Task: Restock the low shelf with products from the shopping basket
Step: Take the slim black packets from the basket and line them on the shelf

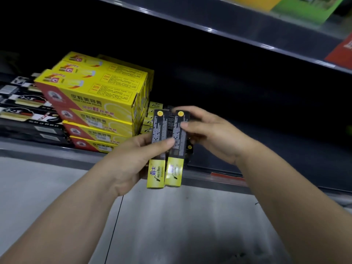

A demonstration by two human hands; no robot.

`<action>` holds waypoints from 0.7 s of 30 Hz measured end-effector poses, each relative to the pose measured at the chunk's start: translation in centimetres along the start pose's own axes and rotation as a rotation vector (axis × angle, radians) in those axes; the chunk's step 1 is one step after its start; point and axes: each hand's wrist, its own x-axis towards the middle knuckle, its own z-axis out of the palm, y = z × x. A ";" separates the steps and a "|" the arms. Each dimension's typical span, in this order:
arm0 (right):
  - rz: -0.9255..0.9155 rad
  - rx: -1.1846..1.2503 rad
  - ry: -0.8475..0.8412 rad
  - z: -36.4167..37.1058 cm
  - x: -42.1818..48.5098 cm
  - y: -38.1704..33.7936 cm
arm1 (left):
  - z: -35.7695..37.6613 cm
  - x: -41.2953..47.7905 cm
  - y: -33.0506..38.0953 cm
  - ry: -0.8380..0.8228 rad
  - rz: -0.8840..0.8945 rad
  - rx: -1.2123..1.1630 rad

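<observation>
Two bare forearms [62, 212] rise from the bottom edge over the grey floor [171, 225]. Where they meet, the left hand [131, 161] and the right hand [211, 134] share a pair of slim black-and-yellow boxes [159, 128], held side by side with the yellow ends towards the person. The left hand grips one box, thumb across the printed face and fingers behind. The right hand pinches the other, thumb on its face and fingers curled round the back. A further box may sit behind the pair, but it is too hidden to say.

Beyond both hands lies the low shelf [266, 130], its dark deck running off to the right of the right hand. Past the left hand stands a stack of large yellow boxes [99, 103], several layers high, and further out on that side lie flat black packs [24, 111]. Just behind the held pair, tucked against the yellow stack, a few matching slim boxes [155, 105] already sit on the shelf.

The step in hand looks like squaring the two boxes together before placing them. The next move calls for carrying them forward over the shelf lip and setting them down beside their matches — flush, without nudging the yellow stack. The shopping basket is out of view, so what stock remains cannot be told.
</observation>
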 end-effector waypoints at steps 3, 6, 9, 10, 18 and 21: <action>0.005 0.163 0.152 -1.5 0.8 0.0 | -0.9 -0.2 -0.3 0.126 -0.009 -0.025; 0.046 0.246 0.399 -2.5 3.0 0.9 | -1.5 -0.4 -0.8 0.179 -0.026 -0.056; 0.020 0.145 0.543 -2.7 5.9 2.1 | -1.2 -0.6 -1.0 0.177 -0.038 -0.065; 0.012 0.035 0.546 -2.7 6.5 2.5 | -1.0 -0.7 -1.1 0.177 -0.035 -0.081; 0.089 -0.356 0.212 -2.8 7.5 4.9 | -1.1 -0.6 -2.1 0.233 -0.008 0.042; 0.143 -0.322 0.174 -2.3 7.3 5.1 | -0.9 -0.4 -2.4 0.261 0.025 0.075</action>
